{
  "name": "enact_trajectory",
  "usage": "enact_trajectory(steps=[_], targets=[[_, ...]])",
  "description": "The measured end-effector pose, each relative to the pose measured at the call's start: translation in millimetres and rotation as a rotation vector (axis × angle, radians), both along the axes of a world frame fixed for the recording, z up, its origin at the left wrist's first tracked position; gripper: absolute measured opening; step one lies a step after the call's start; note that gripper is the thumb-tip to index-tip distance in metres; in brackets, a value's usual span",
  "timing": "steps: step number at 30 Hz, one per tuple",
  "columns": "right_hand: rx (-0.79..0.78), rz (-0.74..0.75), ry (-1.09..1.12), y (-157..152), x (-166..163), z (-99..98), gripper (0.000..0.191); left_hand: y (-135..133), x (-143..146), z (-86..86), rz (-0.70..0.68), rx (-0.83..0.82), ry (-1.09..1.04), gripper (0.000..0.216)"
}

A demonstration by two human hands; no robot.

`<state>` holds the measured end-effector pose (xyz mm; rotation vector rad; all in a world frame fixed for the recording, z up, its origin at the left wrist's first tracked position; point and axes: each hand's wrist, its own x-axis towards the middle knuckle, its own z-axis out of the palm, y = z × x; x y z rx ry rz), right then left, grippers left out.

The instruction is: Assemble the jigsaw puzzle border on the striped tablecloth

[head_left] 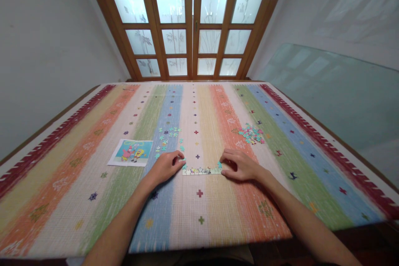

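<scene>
Basically: joined strip of puzzle pieces lies flat on the counter, centre-near, running left to right on the cream and yellow stripes of the mat.

Left hand sits palm down at the strip's left end, fingers curled, fingertips touching a small teal piece just at that end. Whether it's pinched or only pressed, can't tell.

Right hand sits palm down at the strip's right end, fingers loosely bent and resting on the mat, tips touching the end of the strip. Not gripping anything I can see.

Outward:
- Loose teal pieces scattered just beyond the left hand, on the blue and green stripes, spread out flat, not stacked.
- Mixed-colour heap of pieces beyond the right hand, on the orange/green stripe border, well apart from the strip.
- Reference picture, cartoon print, lies flat left of the left hand, near but not touching it.
- Mat covers nearly the whole counter; red border strips on both long sides.
- Glass sheet leans on the right wall.
- Wooden doors with frosted panes beyond the far edge.
</scene>
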<state>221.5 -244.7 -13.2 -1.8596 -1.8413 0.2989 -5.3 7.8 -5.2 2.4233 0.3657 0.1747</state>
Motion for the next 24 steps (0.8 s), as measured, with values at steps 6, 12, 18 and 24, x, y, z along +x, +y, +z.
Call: enact_trajectory(steps=[6,12,18,24], targets=[[-0.005,-0.043,0.043,0.3,-1.9,2.1,0.027,-0.8,0.2,0.8,0.001,-0.006,-0.005,0.018],[0.008,-0.019,0.012,0.9,-1.9,1.6,0.023,-1.3,0.6,-1.0,0.001,0.002,-0.023,0.017],[0.018,-0.008,0.007,1.3,-1.5,1.2,0.023,-1.6,0.6,-1.1,-0.011,0.014,-0.033,0.017],[0.019,-0.001,0.0,2.0,-0.7,1.0,0.022,-1.9,0.5,-2.2,-0.015,0.032,-0.045,0.016]])
